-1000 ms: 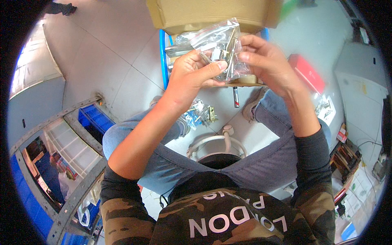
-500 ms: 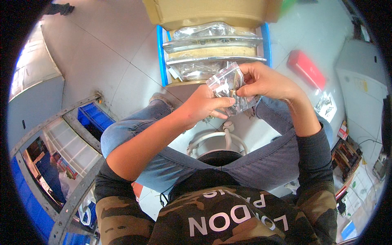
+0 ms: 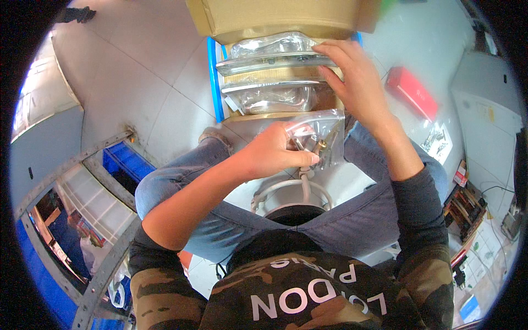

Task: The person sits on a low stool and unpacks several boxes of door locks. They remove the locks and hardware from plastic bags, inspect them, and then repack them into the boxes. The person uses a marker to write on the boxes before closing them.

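Right hand [image 3: 357,82] moved away, bag [image 3: 332,139] in left hand [image 3: 270,151].

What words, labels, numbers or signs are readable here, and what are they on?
I won't copy wording, but lettering shows here:
Camouflage top: large pale letters, upside down in this view, mostly readable.
Red box on the floor: pale mark, too small to read.
Red-and-white packet: any print is too small to read.
Clear bag in the left hand: none that I can make out.
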{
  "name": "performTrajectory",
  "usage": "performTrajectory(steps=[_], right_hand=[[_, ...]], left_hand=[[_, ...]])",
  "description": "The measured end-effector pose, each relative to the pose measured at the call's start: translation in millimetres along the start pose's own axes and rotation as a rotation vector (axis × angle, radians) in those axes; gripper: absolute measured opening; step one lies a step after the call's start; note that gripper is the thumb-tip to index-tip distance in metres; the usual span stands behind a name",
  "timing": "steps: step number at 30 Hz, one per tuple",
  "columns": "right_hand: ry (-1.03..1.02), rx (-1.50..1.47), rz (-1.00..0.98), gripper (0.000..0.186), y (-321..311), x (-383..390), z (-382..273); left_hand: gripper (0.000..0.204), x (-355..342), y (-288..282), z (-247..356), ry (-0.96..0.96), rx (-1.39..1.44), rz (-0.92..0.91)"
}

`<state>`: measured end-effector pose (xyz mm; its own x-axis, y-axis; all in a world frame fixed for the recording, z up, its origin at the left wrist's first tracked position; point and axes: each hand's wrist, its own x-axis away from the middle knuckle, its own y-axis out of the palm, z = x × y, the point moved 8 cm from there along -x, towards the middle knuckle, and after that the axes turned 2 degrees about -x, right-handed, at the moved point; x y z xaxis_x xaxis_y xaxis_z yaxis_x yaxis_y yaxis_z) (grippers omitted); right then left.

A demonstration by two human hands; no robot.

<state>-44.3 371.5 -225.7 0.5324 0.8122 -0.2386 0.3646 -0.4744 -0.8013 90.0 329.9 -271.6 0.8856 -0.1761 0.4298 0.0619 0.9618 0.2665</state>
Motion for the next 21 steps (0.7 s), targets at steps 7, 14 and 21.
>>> performTrajectory(steps=[7,14,21], right_hand=[[0.092,0.385,-0.094,0.012,13,-4,31],[-0.099,0.352,-0.067,0.011,8,2,15],[-0.003,0.318,-0.112,0.01,7,0,27]], left_hand=[[0.019,18,-96,42,0.108,0.077,0.565],[0.028,28,-165,29,0.014,0.192,0.905],[0.028,19,-167,31,0.101,0.112,0.79]])
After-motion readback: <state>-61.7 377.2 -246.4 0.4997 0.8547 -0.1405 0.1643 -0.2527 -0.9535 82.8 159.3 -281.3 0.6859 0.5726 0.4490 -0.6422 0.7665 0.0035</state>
